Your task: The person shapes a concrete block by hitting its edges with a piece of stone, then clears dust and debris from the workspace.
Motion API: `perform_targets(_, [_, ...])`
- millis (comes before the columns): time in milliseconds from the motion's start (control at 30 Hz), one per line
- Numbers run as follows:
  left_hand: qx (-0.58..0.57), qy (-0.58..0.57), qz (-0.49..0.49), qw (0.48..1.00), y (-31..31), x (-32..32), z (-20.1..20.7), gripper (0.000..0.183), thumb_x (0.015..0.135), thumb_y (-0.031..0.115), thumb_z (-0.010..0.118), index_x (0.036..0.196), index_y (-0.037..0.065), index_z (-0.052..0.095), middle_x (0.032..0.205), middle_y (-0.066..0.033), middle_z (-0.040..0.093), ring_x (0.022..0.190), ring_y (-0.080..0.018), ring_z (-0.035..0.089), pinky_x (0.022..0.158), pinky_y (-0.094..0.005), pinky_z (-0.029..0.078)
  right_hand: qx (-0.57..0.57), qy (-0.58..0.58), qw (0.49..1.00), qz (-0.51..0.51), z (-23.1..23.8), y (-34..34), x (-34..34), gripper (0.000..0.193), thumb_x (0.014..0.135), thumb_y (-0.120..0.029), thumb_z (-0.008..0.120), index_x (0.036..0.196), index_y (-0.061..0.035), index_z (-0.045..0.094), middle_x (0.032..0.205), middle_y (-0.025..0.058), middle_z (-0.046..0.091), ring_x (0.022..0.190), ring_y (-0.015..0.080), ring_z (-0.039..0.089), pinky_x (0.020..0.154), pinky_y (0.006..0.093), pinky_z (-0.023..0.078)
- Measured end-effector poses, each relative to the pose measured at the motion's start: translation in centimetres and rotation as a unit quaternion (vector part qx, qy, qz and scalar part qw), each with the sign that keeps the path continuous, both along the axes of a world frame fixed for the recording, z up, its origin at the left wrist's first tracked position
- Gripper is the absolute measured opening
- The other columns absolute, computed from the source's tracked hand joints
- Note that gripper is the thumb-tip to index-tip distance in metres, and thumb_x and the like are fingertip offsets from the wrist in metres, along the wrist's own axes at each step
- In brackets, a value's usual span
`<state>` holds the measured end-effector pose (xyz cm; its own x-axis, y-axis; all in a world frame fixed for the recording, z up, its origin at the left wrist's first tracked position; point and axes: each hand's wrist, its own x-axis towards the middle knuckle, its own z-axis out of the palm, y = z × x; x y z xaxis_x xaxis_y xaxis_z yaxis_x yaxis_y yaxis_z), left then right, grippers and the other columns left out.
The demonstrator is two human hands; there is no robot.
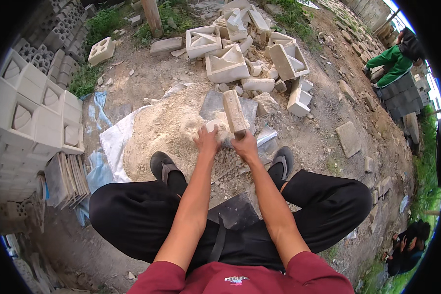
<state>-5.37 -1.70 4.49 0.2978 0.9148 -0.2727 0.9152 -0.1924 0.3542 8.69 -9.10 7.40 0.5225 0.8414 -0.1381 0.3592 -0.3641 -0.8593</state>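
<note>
My right hand [244, 145] grips the lower end of a long pale wooden block [234, 111], held upright and tilted a little to the left, like a mallet. My left hand [207, 138] rests on a small pale stone chunk [213, 124] at the edge of a heap of sandy rubble [169, 130]. Both hands are close together just beyond my feet in dark sandals [162, 165]. A flat grey slab [214, 104] lies behind the block.
Broken hollow concrete blocks [226, 63] are piled ahead. Stacked patterned blocks [34, 108] stand at left with flat tiles [66, 179] leaning below. White plastic sheeting [113, 139] lies under the heap. A person in green [394, 66] is at far right, another [406, 247] at lower right.
</note>
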Motion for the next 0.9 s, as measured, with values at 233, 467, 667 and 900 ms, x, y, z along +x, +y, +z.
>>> perform_targets(233, [0.014, -0.005, -0.003, 1.0, -0.2, 0.7, 0.4, 0.065, 0.078, 0.033, 0.074, 0.138, 0.031, 0.049, 0.146, -0.0176, 0.034, 0.136, -0.0359, 0.03, 0.103, -0.0643, 0.03, -0.001, -0.074, 0.996, -0.057, -0.9, 0.1, -1.6, 0.043, 0.069, -0.023, 0.072, 0.099, 0.0068, 0.062, 0.089, 0.0269, 0.068, 0.088, 0.0404, 0.067, 0.076, 0.0411, 0.053])
perform_targets(467, [0.002, -0.006, 0.002, 1.0, 0.0, 0.4, 0.6, 0.066, 0.077, 0.033, 0.075, 0.138, 0.031, 0.049, 0.148, -0.018, 0.033, 0.139, -0.0364, 0.028, 0.105, -0.0631, 0.029, 0.004, -0.023, 1.0, -0.016, -2.2, 0.4, 0.0, 0.043, 0.069, -0.023, 0.073, 0.099, 0.006, 0.063, 0.089, 0.0216, 0.07, 0.085, 0.0317, 0.069, 0.077, 0.0377, 0.053])
perform_targets(667, [0.012, -0.008, 0.012, 1.0, -0.6, -0.2, 0.3, 0.067, 0.076, 0.027, 0.075, 0.137, 0.03, 0.05, 0.145, -0.0175, 0.036, 0.135, -0.0374, 0.032, 0.105, -0.0627, 0.029, 0.037, -0.035, 0.996, -0.069, -0.5, 0.7, -1.9, 0.041, 0.071, -0.023, 0.071, 0.099, 0.0057, 0.062, 0.087, 0.0247, 0.068, 0.082, 0.0394, 0.067, 0.072, 0.0409, 0.052])
perform_targets(900, [-0.029, -0.005, 0.007, 1.0, 0.4, 1.2, 1.5, 0.065, 0.076, 0.036, 0.075, 0.137, 0.032, 0.05, 0.148, -0.0177, 0.032, 0.137, -0.0356, 0.029, 0.106, -0.0627, 0.027, -0.068, -0.003, 0.997, 0.019, -4.4, -0.7, 1.3, 0.046, 0.07, -0.026, 0.071, 0.104, 0.0046, 0.062, 0.092, 0.0227, 0.07, 0.089, 0.0352, 0.068, 0.079, 0.0397, 0.053])
